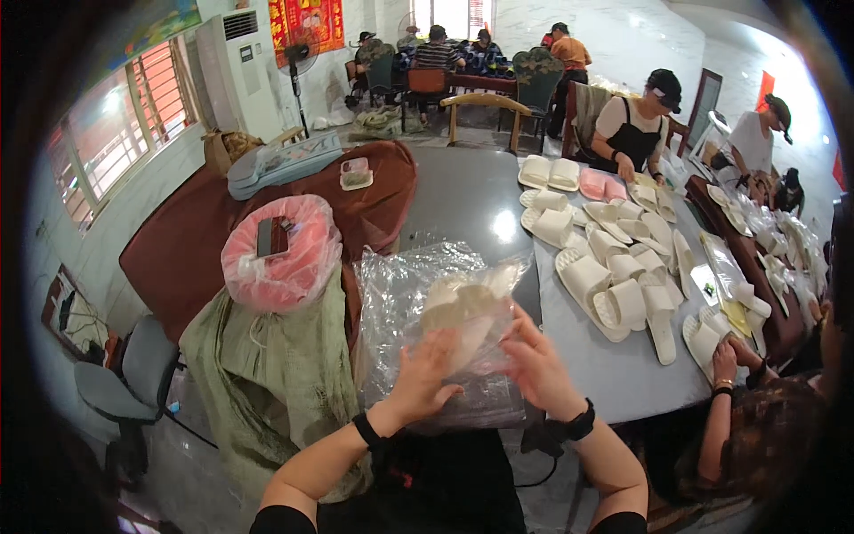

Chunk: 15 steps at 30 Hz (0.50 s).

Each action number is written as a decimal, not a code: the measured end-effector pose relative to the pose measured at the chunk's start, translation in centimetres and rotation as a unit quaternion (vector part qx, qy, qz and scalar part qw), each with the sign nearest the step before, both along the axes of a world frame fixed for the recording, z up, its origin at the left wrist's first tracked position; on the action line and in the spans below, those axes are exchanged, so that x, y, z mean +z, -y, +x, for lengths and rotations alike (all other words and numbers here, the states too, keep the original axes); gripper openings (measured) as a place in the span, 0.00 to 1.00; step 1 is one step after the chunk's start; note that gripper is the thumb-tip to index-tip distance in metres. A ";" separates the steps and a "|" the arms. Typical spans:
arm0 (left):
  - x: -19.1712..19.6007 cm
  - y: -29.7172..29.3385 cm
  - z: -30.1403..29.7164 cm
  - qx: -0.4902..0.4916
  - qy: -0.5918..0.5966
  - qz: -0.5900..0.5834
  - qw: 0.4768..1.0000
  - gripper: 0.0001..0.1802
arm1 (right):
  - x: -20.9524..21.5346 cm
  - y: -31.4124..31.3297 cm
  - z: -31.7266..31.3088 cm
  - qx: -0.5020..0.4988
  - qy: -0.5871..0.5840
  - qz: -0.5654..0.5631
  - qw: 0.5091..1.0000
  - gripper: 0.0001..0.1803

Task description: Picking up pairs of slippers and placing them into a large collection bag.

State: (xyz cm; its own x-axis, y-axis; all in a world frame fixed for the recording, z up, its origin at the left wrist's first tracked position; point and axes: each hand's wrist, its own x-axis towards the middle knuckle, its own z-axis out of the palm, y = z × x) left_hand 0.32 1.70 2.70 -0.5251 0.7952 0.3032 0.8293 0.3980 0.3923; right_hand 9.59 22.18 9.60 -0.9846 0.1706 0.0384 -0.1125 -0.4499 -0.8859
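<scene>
Both hands, left hand (pixel 425 374) and right hand (pixel 538 369), grip a clear bag (pixel 418 294) holding cream slippers (pixel 463 307).

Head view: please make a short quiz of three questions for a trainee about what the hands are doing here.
1. True or false: both hands grip a clear plastic bag with a pale slipper inside.
2. What lies loose on the grey table? A) slippers B) cups C) books
3. Fill in: the left hand wears a black ____ at the wrist.

Key: 1 true; 2 A, the slippers; 3 band. The right hand has one too.
</scene>
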 end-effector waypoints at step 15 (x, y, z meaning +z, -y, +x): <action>1.3 8.8 -4.5 0.077 0.159 0.336 0.925 0.17 | -10.1 0.8 4.2 0.011 0.030 0.741 0.670 0.37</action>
